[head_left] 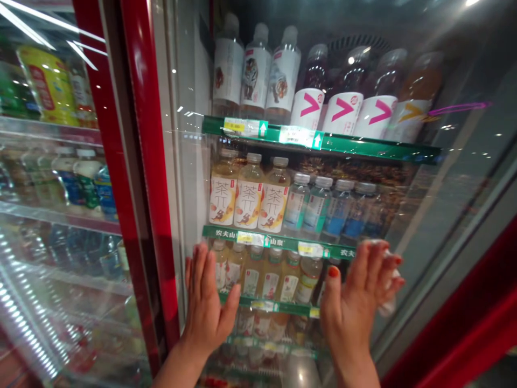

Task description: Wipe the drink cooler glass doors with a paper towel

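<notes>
You've got the glass door (428, 226) of a drinks cooler in front of you, closed, upright, with a red frame (147, 134) down its left edge and bright streaky reflections across the pane. Your left hand (208, 304) sits flat on the glass, fingers up. Your right hand (355, 302) is on the pane too, just across from the left, with a crumpled white wad (388, 304) bunched under its fingers against the glass; tissue or cloth, can't tell which.
</notes>
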Available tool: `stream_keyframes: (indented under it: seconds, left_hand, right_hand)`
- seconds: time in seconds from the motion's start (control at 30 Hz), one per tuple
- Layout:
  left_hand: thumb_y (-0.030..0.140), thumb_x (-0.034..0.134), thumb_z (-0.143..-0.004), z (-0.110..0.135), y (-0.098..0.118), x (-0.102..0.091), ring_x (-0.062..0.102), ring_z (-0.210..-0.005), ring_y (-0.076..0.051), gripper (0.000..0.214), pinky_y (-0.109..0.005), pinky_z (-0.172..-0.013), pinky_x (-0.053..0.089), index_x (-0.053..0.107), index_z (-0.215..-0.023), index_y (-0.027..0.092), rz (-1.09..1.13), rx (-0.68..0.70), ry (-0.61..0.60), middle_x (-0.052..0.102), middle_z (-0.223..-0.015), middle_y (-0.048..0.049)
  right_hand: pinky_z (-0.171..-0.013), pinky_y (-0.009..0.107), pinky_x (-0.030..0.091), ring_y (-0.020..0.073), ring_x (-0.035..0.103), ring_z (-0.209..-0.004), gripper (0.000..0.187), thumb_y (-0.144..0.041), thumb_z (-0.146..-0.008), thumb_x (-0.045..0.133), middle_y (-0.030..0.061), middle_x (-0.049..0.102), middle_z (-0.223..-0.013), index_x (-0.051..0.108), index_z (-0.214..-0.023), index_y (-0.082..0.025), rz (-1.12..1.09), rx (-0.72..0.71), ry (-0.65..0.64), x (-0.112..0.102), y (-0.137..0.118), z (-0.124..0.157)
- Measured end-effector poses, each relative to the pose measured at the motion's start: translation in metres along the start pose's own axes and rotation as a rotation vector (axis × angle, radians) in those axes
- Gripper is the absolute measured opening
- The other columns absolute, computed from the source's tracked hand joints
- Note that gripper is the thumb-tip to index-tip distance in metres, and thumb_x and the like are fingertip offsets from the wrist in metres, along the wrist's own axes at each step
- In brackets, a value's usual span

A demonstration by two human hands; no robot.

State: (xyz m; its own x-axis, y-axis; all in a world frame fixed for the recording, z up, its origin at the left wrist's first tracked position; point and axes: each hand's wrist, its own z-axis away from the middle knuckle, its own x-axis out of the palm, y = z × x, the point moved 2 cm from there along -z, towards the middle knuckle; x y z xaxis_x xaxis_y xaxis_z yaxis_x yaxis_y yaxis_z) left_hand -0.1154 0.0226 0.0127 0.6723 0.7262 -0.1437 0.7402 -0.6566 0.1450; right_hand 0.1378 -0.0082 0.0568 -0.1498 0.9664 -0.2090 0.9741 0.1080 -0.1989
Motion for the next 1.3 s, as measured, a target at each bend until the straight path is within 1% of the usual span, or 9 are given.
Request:
stream_keyframes:
  seconds: [0.17,0.27,0.47,0.6,0.7,0.83,0.97,1.1,1.3]
  left_hand:
    - [0.046,0.042,-0.112,0.017,-0.015,-0.001,-0.004,-0.176,-0.027,0.078,-0.050,-0.145,0.002,0.006,-0.179,0.028,0.410,-0.112,0.111,-0.007,-0.189,-0.0023]
    - [0.055,0.043,-0.111,0.023,-0.022,-0.001,-0.005,-0.175,-0.030,0.081,-0.053,-0.145,0.001,0.009,-0.179,0.028,0.443,-0.111,0.096,-0.003,-0.189,-0.0045]
    - [0.063,0.038,-0.110,0.027,-0.024,0.001,-0.006,-0.175,-0.028,0.080,-0.049,-0.145,0.002,0.012,-0.179,0.033,0.522,-0.101,0.163,-0.002,-0.189,-0.0008]
    - [0.068,0.032,-0.109,0.034,-0.027,0.005,-0.005,-0.175,-0.027,0.077,-0.048,-0.145,0.000,0.017,-0.178,0.035,0.580,-0.162,0.280,0.002,-0.190,0.0009]
    - [0.068,0.036,-0.108,0.043,-0.033,0.006,-0.004,-0.176,-0.029,0.078,-0.051,-0.145,0.000,0.021,-0.177,0.036,0.609,-0.190,0.278,0.005,-0.189,-0.0003]
    - [0.068,0.040,-0.107,0.047,-0.037,0.006,0.000,-0.176,-0.032,0.082,-0.055,-0.145,0.006,0.021,-0.178,0.032,0.607,-0.180,0.240,0.010,-0.189,-0.0026]
    - [0.066,0.038,-0.108,0.043,-0.033,0.006,0.000,-0.176,-0.029,0.079,-0.050,-0.146,0.006,0.022,-0.177,0.033,0.643,-0.172,0.267,0.010,-0.189,0.0010]
    - [0.069,0.040,-0.108,0.051,-0.036,0.006,-0.002,-0.176,-0.026,0.080,-0.045,-0.145,0.007,0.021,-0.177,0.034,0.691,-0.217,0.254,0.005,-0.189,0.0018]
    - [0.063,0.040,-0.110,0.054,-0.037,0.001,0.002,-0.176,-0.030,0.080,-0.051,-0.145,0.008,0.019,-0.178,0.027,0.479,-0.164,0.104,0.008,-0.189,-0.0075]
  right_hand:
    - [-0.142,0.058,-0.010,0.0246,-0.001,-0.176,0.069,-0.044,-0.113,0.050,-0.0021,0.030,-0.183,0.030,-0.176,-0.025,-0.085,-0.437,-0.186,0.021,-0.099,0.002]
    - [-0.143,0.046,-0.013,0.0143,-0.006,-0.175,0.055,-0.047,-0.112,0.052,-0.0117,0.040,-0.178,0.054,-0.164,-0.029,-0.164,-0.724,-0.314,0.021,-0.112,0.033]
    - [-0.142,0.049,-0.015,0.0192,0.016,-0.174,0.063,-0.042,-0.113,0.051,-0.0033,0.047,-0.175,0.039,-0.173,-0.025,-0.109,-0.558,-0.274,0.019,-0.123,0.000]
    - [-0.142,0.048,-0.016,0.0166,0.015,-0.174,0.057,-0.039,-0.115,0.043,-0.0077,0.036,-0.179,0.044,-0.170,-0.024,-0.157,-0.755,-0.310,0.034,-0.156,0.000]
    - [-0.143,0.045,-0.013,0.0124,0.008,-0.175,0.053,-0.040,-0.114,0.048,-0.0101,0.041,-0.177,0.052,-0.165,-0.026,-0.161,-0.882,-0.366,0.033,-0.140,0.024]
    - [-0.144,0.046,-0.011,0.0145,0.009,-0.175,0.062,-0.041,-0.113,0.054,-0.0061,0.047,-0.175,0.040,-0.171,-0.028,-0.097,-0.687,-0.307,0.020,-0.116,0.006]
    - [-0.143,0.056,-0.012,0.0237,0.018,-0.174,0.067,-0.040,-0.113,0.050,-0.0023,0.042,-0.178,0.029,-0.176,-0.028,-0.095,-0.566,-0.260,0.027,-0.150,-0.027]
    - [-0.144,0.050,-0.011,0.0166,0.008,-0.175,0.055,-0.040,-0.114,0.047,-0.0096,0.038,-0.179,0.047,-0.168,-0.027,-0.166,-0.800,-0.342,0.040,-0.169,0.012]
    - [-0.144,0.047,-0.008,0.0137,0.003,-0.175,0.062,-0.043,-0.111,0.060,-0.0063,0.054,-0.169,0.045,-0.169,-0.031,-0.075,-0.716,-0.281,0.026,-0.097,0.046]
